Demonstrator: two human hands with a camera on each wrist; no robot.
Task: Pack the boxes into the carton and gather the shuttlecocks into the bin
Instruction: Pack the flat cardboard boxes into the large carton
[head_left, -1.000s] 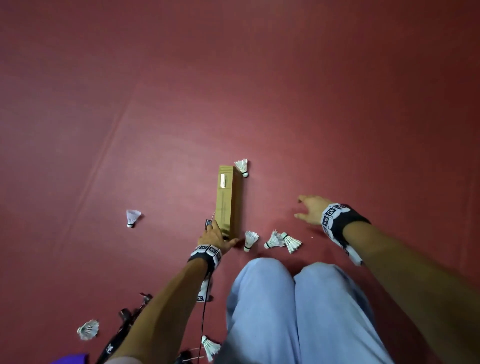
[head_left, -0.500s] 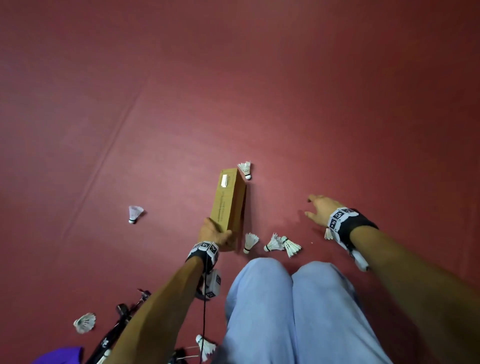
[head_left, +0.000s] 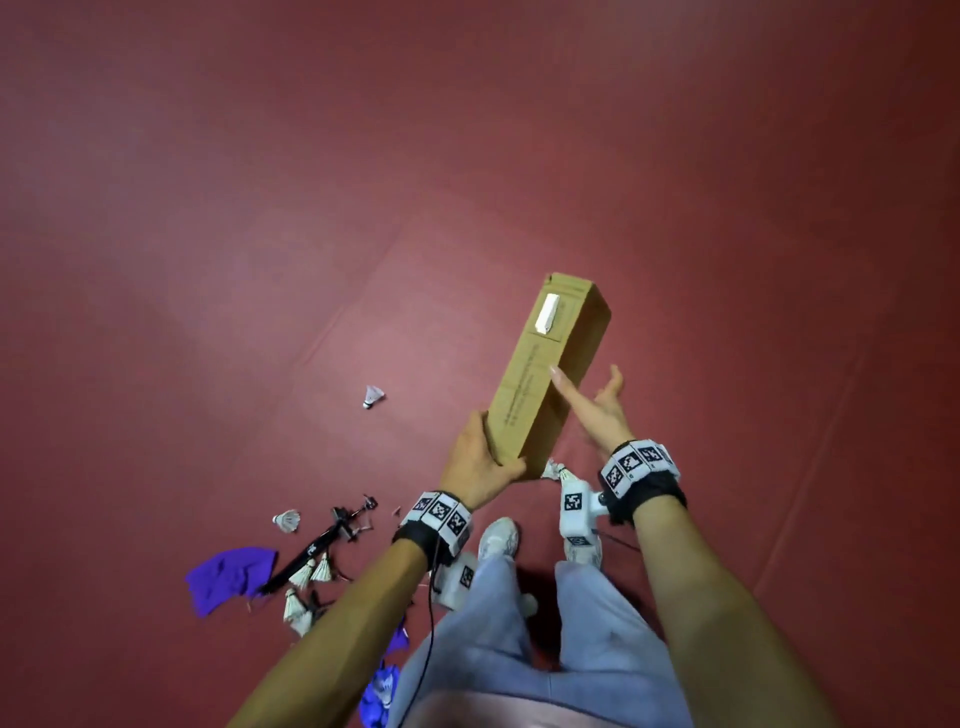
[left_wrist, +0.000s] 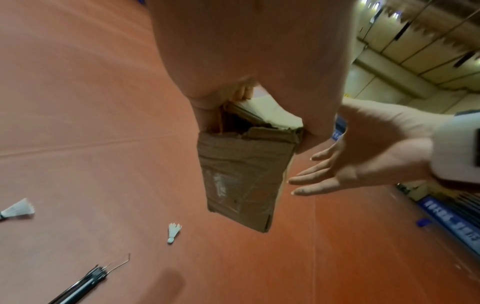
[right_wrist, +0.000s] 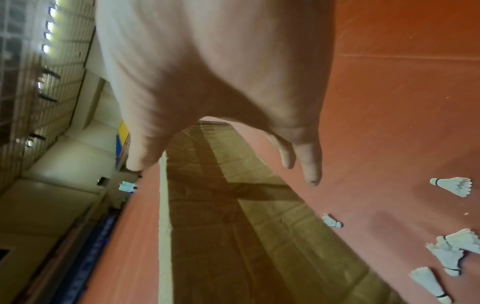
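On the red floor (head_left: 218, 249) at about 8 o'clock lies a purple cloth (head_left: 231, 574), with a black rod (head_left: 311, 551) and a few shuttlecocks (head_left: 311, 571) beside it. One shuttlecock (head_left: 286, 520) lies just above them, and another (head_left: 372, 396) lies apart at 9 o'clock from the box (head_left: 545, 374). The left hand (head_left: 475, 467) grips the near end of the long brown box, fingers (left_wrist: 241, 92) curled round it, and holds it off the floor, tilted away toward 1 o'clock. At 3 o'clock from the box, the right hand (head_left: 595, 402) is spread open, fingers (left_wrist: 309, 179) straight, close against the box's side; actual contact cannot be told. More shuttlecocks (right_wrist: 451, 186) lie on the floor below the right hand.
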